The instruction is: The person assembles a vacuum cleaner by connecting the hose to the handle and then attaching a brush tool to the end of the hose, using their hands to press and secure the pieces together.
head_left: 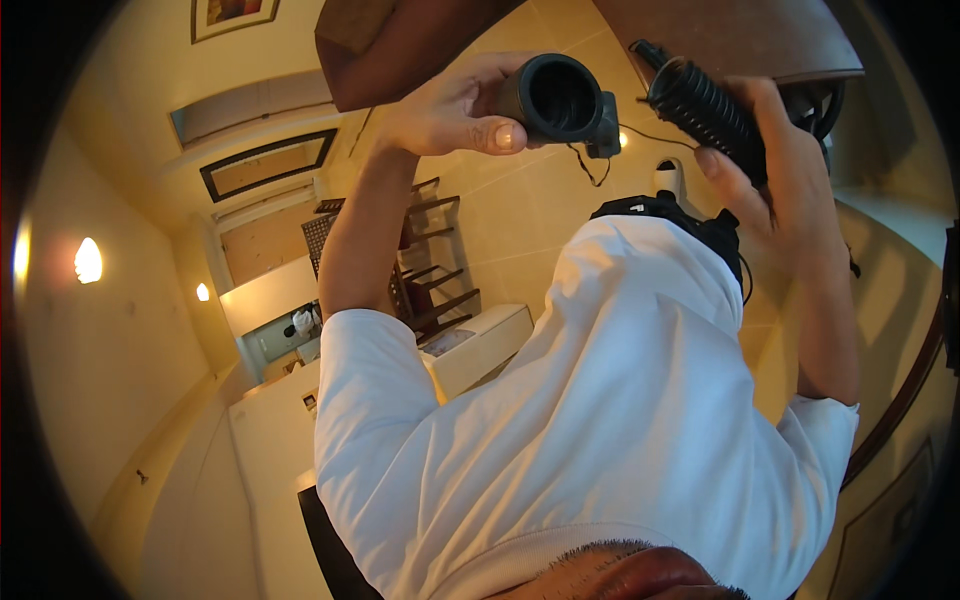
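My left hand [450,115] is raised at the upper middle, fingers and thumb closed round a black round tube-like piece [516,105]. Its wide, hollow mouth faces me, and a small block [605,128] juts from its side. A thin dark cord dangles below that block. At the upper right my right hand [785,190] grips a black ribbed piece [712,112] that looks like a length of corrugated hose. Its ribbed end points up and left, toward the tube piece, with a gap between the two. The palm hides its other end.
A brown wooden table [740,40] reaches in at the top right, just beyond my hands. Another brown piece of furniture [400,45] stands at the top middle. Dark chairs [430,290] are to the left on the tiled floor [510,220]. A low white cabinet [490,345] stands near them.
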`<state>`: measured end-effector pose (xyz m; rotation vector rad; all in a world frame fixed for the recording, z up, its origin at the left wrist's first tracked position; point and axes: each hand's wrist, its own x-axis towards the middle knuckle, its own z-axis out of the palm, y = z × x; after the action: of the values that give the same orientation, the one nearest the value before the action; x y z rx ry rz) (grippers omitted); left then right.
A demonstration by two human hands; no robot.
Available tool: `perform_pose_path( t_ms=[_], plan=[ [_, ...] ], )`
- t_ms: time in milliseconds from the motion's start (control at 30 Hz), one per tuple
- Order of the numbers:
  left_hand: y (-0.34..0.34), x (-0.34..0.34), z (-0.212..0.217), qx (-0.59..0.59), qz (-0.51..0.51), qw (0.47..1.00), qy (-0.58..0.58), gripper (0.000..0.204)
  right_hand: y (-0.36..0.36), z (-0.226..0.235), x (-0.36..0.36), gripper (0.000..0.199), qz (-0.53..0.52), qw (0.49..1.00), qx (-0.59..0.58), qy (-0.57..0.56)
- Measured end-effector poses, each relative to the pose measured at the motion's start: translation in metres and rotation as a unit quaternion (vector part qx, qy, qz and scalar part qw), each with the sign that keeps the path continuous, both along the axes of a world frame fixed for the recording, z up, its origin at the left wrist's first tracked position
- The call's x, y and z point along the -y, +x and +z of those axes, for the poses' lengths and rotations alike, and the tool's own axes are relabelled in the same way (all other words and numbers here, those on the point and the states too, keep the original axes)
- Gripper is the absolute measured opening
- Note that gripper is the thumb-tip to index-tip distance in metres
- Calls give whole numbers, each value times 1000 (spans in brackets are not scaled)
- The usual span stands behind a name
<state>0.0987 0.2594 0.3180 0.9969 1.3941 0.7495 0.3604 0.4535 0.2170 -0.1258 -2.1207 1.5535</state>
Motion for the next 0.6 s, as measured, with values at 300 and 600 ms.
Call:
perform_pose_path(
  t_ms=[300,600],
  plan=[
    [10,-12,16,-117,-19,992,-43,82,-6,1,-1,49,24,987,-123,97],
    [21,-36,34,-154,-62,983,-80,79,-10,2,-1,48,12,986,-144,82]
  ],
)
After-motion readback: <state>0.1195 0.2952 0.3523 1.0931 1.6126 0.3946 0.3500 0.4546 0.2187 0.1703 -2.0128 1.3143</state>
